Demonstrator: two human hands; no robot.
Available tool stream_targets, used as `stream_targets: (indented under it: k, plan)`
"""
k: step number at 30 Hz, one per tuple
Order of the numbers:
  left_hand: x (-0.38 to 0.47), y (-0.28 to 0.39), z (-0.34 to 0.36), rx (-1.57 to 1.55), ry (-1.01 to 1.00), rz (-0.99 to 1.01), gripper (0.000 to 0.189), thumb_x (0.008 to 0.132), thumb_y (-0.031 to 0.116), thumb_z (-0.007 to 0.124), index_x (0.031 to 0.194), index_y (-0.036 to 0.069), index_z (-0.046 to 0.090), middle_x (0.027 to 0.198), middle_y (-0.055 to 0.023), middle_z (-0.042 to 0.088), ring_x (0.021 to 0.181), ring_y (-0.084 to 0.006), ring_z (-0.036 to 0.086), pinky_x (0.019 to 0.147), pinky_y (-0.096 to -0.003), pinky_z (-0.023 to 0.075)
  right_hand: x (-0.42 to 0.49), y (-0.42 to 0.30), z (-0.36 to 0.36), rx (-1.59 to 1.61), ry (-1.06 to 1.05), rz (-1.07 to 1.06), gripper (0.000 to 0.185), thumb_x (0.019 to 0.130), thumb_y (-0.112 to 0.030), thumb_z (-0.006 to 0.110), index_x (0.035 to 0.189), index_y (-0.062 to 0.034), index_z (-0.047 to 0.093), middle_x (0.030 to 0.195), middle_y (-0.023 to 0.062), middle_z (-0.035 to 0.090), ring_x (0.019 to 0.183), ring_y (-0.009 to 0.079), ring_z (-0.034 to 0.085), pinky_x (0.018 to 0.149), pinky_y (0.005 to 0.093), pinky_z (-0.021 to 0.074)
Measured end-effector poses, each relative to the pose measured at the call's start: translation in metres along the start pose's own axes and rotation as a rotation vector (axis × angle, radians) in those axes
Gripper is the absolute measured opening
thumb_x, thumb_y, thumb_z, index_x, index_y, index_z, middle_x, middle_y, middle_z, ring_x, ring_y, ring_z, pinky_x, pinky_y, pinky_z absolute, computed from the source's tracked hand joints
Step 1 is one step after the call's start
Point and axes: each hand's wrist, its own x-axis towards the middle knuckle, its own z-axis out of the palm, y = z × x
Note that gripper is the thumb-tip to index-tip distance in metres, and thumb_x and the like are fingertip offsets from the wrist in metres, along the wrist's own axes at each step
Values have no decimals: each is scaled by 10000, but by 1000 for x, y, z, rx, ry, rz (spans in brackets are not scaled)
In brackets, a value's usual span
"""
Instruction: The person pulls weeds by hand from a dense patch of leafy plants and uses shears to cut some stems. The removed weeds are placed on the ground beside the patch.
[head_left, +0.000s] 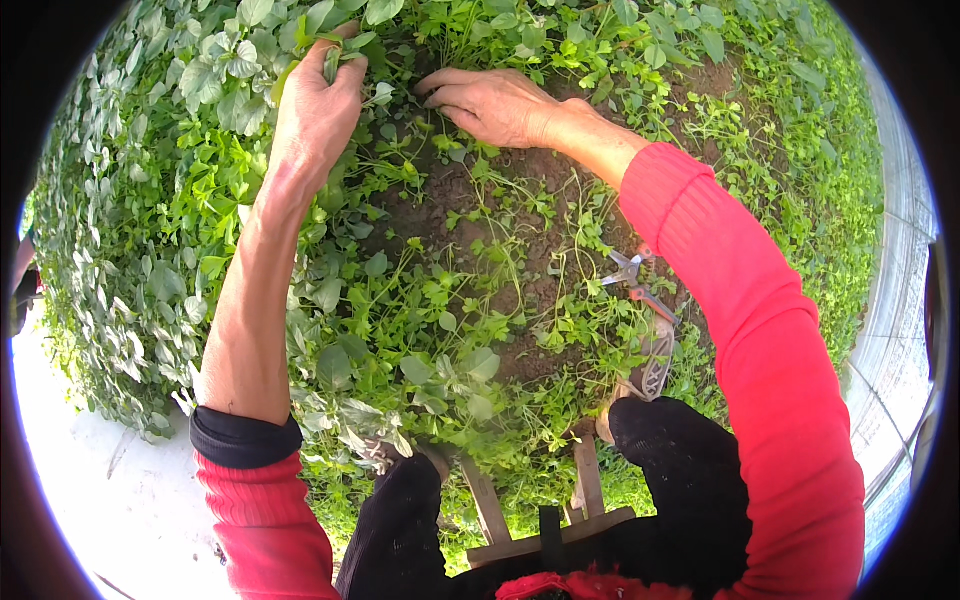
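Note:
At the upper left, my left hand (319, 97) is closed around a bunch of leafy plant stems (331, 64). Broad green leaves spread over and beyond its fingers. My right hand (487, 105) reaches in from the right among low plants, close to the stem bases by the dark soil. Leaves and shadow cover its fingertips, so whether they pinch a stem cannot be seen. Parsley-like seedlings (442, 289) with thin pale stems lean across the brown soil (450, 187) below the hands. A pair of garden scissors (626, 271) with orange-red handles lies opened on the plants beneath my right forearm.
Taller broad-leaved plants (142, 262) crowd the left side. My laced shoe (656, 367) rests just below the scissors. Under me is a wooden stool (551, 536). Pale sheeting (892, 300) borders the bed at right. Part of another person (26, 277) shows at the far left edge.

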Motion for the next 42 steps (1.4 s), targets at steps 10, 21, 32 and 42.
stream_targets:
  k: [10,21,32,42]
  plan:
    - [-2,-6,1,-61,7,-8,406,1030,202,579,1436,201,574,678,75,456,516,-29,351,454,-207,279,11,-18,-3,425,16,251,378,1022,-193,447,1365,-37,483,1064,181,705,1004,357,689,903,459,528]
    - [-5,-8,-2,-45,21,0,401,1001,188,588,1389,85,601,673,46,523,604,-47,448,567,-245,409,7,-16,11,187,82,156,362,1013,-273,520,1259,-54,670,1134,175,687,1030,353,676,957,450,526]
    - [-18,-12,-4,-26,31,-51,399,996,181,573,1385,100,609,674,49,513,593,-45,427,561,-250,396,23,-18,-2,-91,213,126,99,976,-106,585,932,-24,618,860,156,661,640,211,624,491,352,514]
    - [-36,-23,-2,-55,-20,41,334,1038,160,579,1366,102,610,855,18,614,754,-52,498,690,-245,461,39,-25,1,-270,95,334,317,936,-238,667,1208,-87,607,1129,121,635,993,324,695,830,462,558]
